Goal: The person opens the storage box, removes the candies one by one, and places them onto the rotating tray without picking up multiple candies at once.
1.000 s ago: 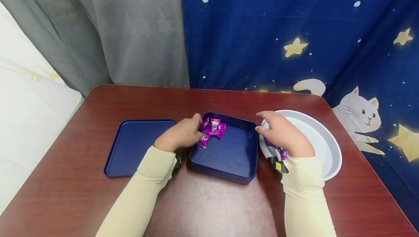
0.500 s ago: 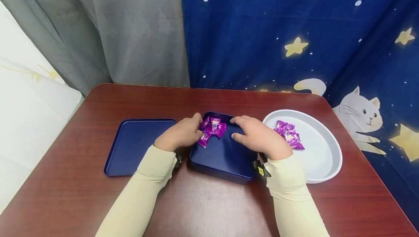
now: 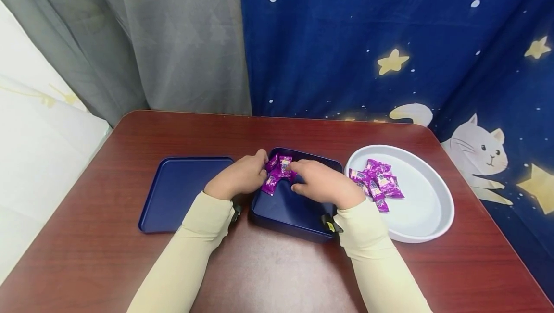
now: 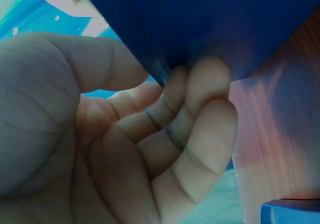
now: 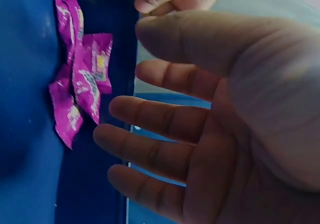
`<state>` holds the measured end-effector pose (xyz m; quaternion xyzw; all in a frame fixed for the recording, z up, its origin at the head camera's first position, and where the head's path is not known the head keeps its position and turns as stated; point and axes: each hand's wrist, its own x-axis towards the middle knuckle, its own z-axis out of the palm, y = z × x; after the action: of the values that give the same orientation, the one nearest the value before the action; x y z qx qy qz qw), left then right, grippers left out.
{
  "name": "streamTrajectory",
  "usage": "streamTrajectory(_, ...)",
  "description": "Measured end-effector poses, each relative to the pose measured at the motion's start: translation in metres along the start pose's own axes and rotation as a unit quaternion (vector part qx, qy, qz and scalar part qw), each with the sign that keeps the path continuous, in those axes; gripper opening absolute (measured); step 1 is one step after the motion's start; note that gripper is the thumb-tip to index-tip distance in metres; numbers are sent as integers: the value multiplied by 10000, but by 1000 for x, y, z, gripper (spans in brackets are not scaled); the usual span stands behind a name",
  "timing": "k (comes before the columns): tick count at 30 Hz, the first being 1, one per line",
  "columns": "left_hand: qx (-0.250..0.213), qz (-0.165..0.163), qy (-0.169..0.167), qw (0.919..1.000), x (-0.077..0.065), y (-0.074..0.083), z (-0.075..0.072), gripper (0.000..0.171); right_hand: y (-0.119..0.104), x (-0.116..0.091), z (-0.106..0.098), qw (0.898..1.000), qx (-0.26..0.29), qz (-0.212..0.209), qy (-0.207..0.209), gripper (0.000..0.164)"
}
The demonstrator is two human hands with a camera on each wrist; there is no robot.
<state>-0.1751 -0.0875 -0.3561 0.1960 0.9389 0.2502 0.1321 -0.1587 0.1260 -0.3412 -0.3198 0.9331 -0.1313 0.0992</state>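
Observation:
A dark blue square box (image 3: 290,217) stands mid-table with several purple-wrapped candies (image 3: 270,185) grouped in its far left corner. My left hand (image 3: 239,174) holds the box at its left side. In the left wrist view, the thumb lies at the rim and the curled fingers (image 4: 207,84) press the outer wall. Over the box, my right hand (image 3: 324,183) reaches in from the right, just above the candies. The right wrist view shows its fingers (image 5: 150,144) spread and nearly straight, nothing between them and the candies (image 5: 85,79) in front.
On the right is a round white tray (image 3: 428,212) bearing several more purple candies (image 3: 378,183). A flat dark blue lid (image 3: 177,197) lies left of the box, partly behind my left forearm. Curtains (image 3: 186,39) hang beyond the far edge of the brown table (image 3: 303,279).
My right hand has moved left from the white tray, across the box, to its candies, uncovering the candies on the tray. My left hand has stayed at the box's left side.

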Motion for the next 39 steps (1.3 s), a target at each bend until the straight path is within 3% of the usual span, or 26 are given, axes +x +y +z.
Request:
streamTrajectory(11,19,109,21,9999,1,-3,1,21,-2,17,15,9962,-114,-863,-55,31)
streamTrajectory(22,-31,147,-9,9999,1,-3,1,22,-4,28,20,9911,-185,-1233,-477,28)
streamTrajectory(29,-34,140,-27,9999,1,-3,0,22,-6,33,23,9913,-325,-1054,-720,35)
streamTrajectory(39,-119,13,-132,9998,2,-4,-1,24,-10,35,27,9923,-223,-740,-970,26)
